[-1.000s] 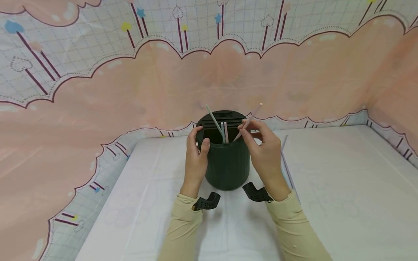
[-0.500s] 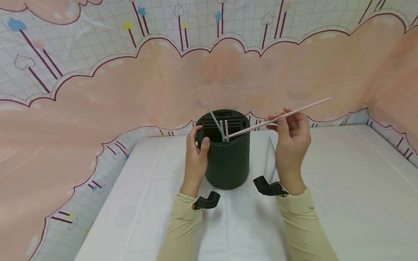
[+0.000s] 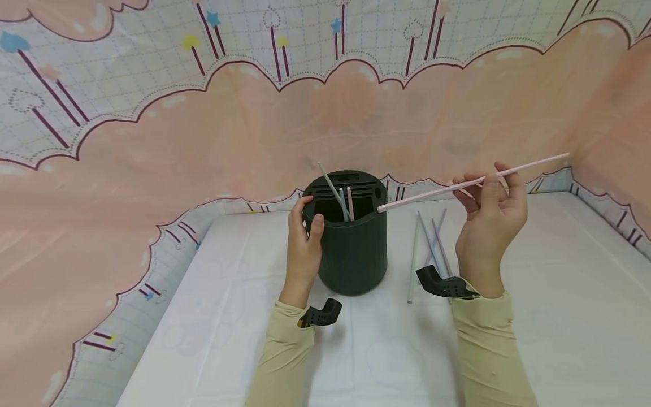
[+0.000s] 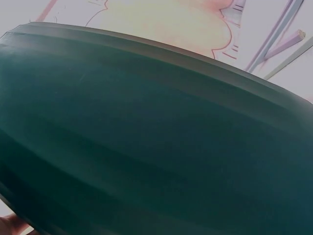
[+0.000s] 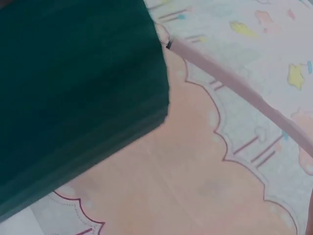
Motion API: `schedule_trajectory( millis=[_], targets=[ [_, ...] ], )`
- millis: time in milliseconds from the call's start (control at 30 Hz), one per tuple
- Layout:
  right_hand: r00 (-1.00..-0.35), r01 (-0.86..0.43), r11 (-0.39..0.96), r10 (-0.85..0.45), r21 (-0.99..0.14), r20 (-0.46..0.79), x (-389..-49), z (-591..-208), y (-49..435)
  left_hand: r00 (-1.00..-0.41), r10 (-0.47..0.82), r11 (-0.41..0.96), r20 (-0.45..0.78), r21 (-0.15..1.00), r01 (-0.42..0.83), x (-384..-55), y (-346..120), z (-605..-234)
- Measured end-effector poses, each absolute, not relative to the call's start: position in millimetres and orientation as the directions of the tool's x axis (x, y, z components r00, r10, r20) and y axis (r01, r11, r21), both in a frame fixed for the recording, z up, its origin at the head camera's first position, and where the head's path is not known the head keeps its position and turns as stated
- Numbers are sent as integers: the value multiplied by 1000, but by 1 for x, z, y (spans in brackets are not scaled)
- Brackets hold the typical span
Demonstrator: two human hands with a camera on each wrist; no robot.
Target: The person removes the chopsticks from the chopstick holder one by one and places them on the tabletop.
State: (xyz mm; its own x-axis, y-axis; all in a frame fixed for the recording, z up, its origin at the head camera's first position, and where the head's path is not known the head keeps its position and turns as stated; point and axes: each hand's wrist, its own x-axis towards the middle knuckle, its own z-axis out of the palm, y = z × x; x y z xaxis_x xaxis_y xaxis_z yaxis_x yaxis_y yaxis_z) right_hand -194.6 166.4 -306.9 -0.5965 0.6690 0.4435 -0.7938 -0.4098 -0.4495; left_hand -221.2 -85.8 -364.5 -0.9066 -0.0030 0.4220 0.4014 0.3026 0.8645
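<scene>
A dark green round container [image 3: 353, 257] stands upright in front of me, its top partly covered by a slotted lid and open toward me. My left hand [image 3: 303, 243] grips its left rim, thumb on the front; in the left wrist view the green wall [image 4: 156, 127] fills most of the picture. My right hand [image 3: 488, 220] pinches a long thin pink straw [image 3: 432, 192] near its middle, to the right of the container. The straw's lower end is right at the container's right rim. Inside lean a green straw [image 3: 329, 182], a blue straw [image 3: 342, 198] and a pink one [image 3: 350, 196].
Right of the container, several pastel straws [image 3: 441, 240] lie loosely crossed on the white table cover [image 3: 229, 339], partly hidden by the right wrist's black mount [image 3: 442, 281]. A printed peach backdrop [image 3: 346, 124] rises behind and to the sides.
The right hand has drawn the pink straw out of the container's opening and moved right, tilting it almost level. More straws on the table now show. The left hand stays on the rim.
</scene>
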Motion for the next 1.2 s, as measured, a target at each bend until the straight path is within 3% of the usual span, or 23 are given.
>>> schedule_trajectory(
  millis=[100,233,333,400,500,633,1200],
  targets=[
    [-623,-770,-422,657,-478,424,-196,-308,172,-909,-5,303,418,866,397,-220,-85,-363],
    [-739,-625,-325,539,-710,404,-200,-315,175,-907,-5,305,421,864,400,-218,-84,-362],
    [-848,-426,-80,382,-901,367,-203,-326,175,-904,-10,309,427,861,404,-216,-84,-362],
    [-904,-306,104,281,-946,323,-206,-335,175,-904,-14,311,428,861,403,-214,-84,-362],
    [-951,-196,324,167,-926,260,-209,-347,176,-906,-17,309,424,864,398,-212,-83,-362],
    [-975,-135,458,95,-879,200,-213,-360,179,-909,-16,306,418,867,393,-209,-82,-362],
    [-996,83,522,31,-849,-79,-224,-397,182,-908,-4,311,418,864,396,-212,-87,-363]
  ],
)
